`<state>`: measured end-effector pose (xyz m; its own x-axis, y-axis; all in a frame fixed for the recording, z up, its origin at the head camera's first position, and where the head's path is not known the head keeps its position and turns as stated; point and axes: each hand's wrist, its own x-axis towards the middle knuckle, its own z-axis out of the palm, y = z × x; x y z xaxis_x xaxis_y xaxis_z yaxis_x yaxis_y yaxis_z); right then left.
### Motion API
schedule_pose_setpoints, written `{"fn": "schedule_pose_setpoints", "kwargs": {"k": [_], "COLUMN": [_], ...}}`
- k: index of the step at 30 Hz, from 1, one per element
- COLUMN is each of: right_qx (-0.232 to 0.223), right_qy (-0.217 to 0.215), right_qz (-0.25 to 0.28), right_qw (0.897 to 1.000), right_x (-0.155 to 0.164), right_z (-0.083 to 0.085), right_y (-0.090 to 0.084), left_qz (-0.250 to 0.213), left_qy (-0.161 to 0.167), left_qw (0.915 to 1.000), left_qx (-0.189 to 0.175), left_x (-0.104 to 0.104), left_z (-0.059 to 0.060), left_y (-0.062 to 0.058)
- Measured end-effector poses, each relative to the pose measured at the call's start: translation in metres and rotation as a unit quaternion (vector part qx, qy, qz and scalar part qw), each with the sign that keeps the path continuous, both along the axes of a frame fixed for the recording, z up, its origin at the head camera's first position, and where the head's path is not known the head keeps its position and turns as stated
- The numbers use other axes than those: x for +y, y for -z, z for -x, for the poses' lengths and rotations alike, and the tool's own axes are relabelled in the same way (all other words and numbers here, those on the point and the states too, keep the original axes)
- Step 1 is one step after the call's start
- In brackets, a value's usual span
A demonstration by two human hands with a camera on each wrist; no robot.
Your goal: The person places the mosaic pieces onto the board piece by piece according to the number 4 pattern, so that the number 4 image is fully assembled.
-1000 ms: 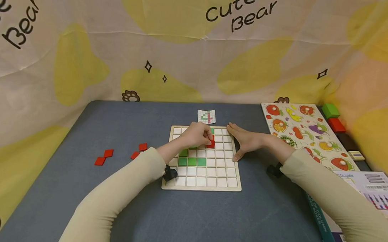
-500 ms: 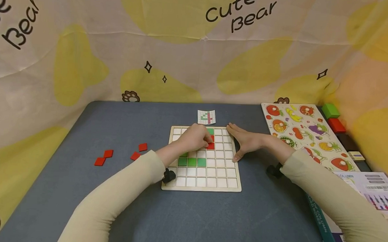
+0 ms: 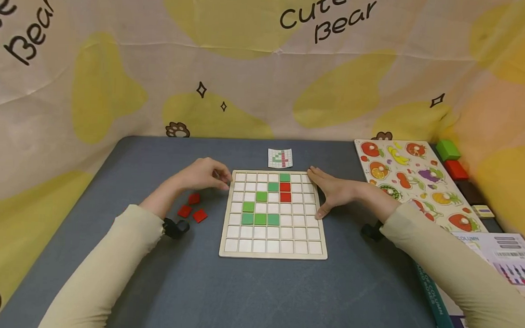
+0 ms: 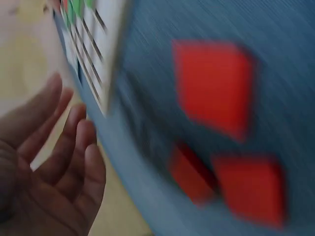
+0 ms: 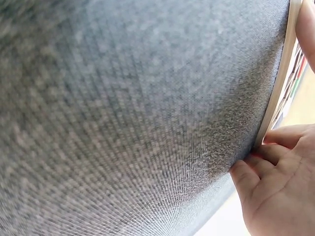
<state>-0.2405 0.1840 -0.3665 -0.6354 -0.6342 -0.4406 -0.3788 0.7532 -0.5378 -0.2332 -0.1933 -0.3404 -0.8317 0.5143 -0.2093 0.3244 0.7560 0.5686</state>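
A wooden grid board (image 3: pixel 273 255) with white squares lies on the table. Several green tiles (image 3: pixel 260 219) fill squares in it, and two red tiles (image 3: pixel 285 197) sit one below the other under the top green one. My left hand (image 3: pixel 203 174) hovers at the board's upper left edge, fingers loosely bent; in the left wrist view nothing lies between them. Below that hand are three loose red tiles (image 3: pixel 200 216), blurred in the left wrist view (image 4: pixel 211 88). My right hand (image 3: pixel 337 188) rests against the board's right edge, thumb and fingers spread along it.
A small pattern card (image 3: pixel 280 158) lies behind the board. To the right are a fruit picture board (image 3: pixel 407 181), green and red blocks (image 3: pixel 455 169) and a printed box (image 3: pixel 498 254). A patterned cloth (image 3: pixel 248 76) hangs behind the table.
My left hand has left the red tile in the board and moved left, off the grid. A third loose red tile shows; the two farther left are now behind the arm. My right hand stays put.
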Motion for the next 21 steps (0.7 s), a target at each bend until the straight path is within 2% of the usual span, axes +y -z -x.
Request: {"fn": "schedule_pose_setpoints", "kwargs": {"k": [6, 11, 16, 21], "right_qx": [0.001, 0.003, 0.003, 0.001], "right_qy": [0.001, 0.003, 0.003, 0.004], "right_qz": [0.002, 0.003, 0.005, 0.004], "right_qw": [1.000, 1.000, 1.000, 1.000], "right_x": [0.001, 0.002, 0.002, 0.001], "right_z": [0.000, 0.000, -0.001, -0.001], "right_y": [0.000, 0.000, 0.000, 0.000], "left_qz": [0.030, 0.044, 0.037, 0.046], "left_qy": [0.014, 0.011, 0.006, 0.003], "left_qw": [0.9967, 0.9947, 0.9958, 0.9978], "left_qx": [-0.074, -0.092, -0.084, -0.046], "left_x": [-0.052, -0.070, -0.073, -0.072], "left_z": [-0.007, -0.011, -0.010, -0.008], "left_y": [0.004, 0.009, 0.014, 0.018]}}
